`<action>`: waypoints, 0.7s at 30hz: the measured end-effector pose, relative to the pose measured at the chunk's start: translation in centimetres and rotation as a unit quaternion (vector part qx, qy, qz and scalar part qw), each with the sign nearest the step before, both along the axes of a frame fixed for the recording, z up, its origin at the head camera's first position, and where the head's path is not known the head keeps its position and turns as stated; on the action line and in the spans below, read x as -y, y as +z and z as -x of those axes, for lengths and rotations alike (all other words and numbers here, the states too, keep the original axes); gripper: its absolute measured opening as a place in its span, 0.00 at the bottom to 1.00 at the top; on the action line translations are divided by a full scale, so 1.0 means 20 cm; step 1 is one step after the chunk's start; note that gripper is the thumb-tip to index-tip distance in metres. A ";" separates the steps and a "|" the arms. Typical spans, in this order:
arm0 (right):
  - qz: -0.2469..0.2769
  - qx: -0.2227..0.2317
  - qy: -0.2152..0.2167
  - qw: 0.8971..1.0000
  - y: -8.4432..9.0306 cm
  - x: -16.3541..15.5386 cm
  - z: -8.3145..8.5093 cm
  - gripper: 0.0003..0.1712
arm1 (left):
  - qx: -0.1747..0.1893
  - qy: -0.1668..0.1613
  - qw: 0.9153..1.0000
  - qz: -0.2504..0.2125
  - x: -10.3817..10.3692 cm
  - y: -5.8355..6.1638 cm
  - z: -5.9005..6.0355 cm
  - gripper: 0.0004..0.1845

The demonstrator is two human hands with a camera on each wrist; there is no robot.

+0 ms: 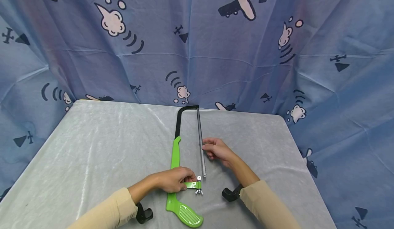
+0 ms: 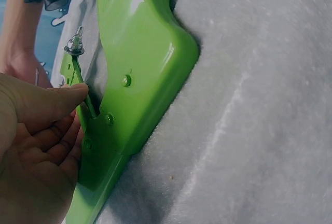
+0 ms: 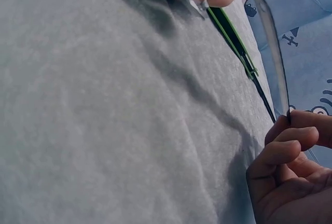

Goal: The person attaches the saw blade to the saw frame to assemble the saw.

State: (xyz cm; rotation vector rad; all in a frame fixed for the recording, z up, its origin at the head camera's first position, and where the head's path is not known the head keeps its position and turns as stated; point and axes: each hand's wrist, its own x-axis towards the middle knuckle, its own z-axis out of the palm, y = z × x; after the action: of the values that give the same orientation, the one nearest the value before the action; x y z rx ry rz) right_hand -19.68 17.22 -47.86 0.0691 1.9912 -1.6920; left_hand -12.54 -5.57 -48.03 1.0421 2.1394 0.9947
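Nearest the person, the bright green plastic pistol handle of the hacksaw (image 1: 184, 215) lies flat on the grey velvety tablecloth (image 1: 92, 153), its grip pointing toward the lower right. Just above it, the left hand (image 1: 173, 180) curls around the short green arm of the frame, thumb pressed on the threaded tension rod that ends in a small silver wing nut (image 1: 199, 190). The left wrist view shows that thumb (image 2: 67, 97) lying against the rod beside the green handle body (image 2: 140, 79).

A little farther out and to the right, the right hand (image 1: 217, 150) pinches the long thin grey metal saw blade (image 1: 200, 143) between fingertips and thumb, near the blade's middle; the right wrist view shows the curled fingers (image 3: 282, 149) closed on its edge.

The blade's long axis runs away from the person, roughly parallel to the green and black frame spine (image 1: 176, 143), which lies just to its left. Its near end (image 1: 204, 175) sits just above the wing nut, apart from it as far as can be told, and the left hand is the nearer hand to that end. The far end meets the black bend of the frame (image 1: 187, 107) near the table's back edge, before the blue aeroplane-print cloth (image 1: 215, 51).
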 end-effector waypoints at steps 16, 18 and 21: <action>0.002 0.001 -0.005 1.000 -0.02 -0.02 0.00 0.26 | -0.011 -0.004 1.000 -0.009 0.00 0.02 0.00 0.16; 0.002 0.001 -0.004 1.000 -0.02 -0.02 0.00 0.26 | -0.010 -0.004 1.000 -0.008 0.00 0.02 0.00 0.16; 0.002 0.001 -0.004 1.000 -0.02 -0.02 0.00 0.26 | -0.006 -0.001 1.000 -0.005 0.00 0.02 0.00 0.16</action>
State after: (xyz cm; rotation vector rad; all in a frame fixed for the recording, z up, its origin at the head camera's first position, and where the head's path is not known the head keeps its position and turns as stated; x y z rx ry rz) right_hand -19.65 17.61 -48.22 0.0785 1.9882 -1.7003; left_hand -12.51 -5.66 -47.63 1.0586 2.1446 1.0023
